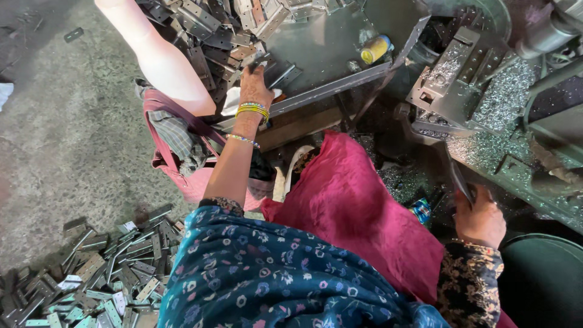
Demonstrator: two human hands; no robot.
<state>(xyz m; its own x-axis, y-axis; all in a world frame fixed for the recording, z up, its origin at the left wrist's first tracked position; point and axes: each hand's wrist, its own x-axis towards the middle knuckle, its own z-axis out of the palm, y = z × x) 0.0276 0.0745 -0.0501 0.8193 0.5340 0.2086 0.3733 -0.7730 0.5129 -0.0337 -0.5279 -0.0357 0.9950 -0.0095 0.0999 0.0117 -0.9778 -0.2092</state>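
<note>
My left hand [255, 85] reaches up to the metal work table [328, 54] and closes its fingers on a dark metal hinge piece [271, 68] at the edge of the heap of hinge plates [212, 30]. Bangles ring that wrist. My right hand [481, 218] is low at the right, gripping a flat dark metal piece [456, 176] beside the press machine [480, 79]. A crimson cloth [358, 206] lies over my lap between the two arms.
Another person's bare arm [158, 54] stretches toward the heap at top left. Several hinge plates lie in a floor pile [103, 267] at bottom left. A yellow cylinder [375, 48] lies on the table. Metal shavings [504, 97] cover the machine bed. A dark round bin [543, 279] stands at bottom right.
</note>
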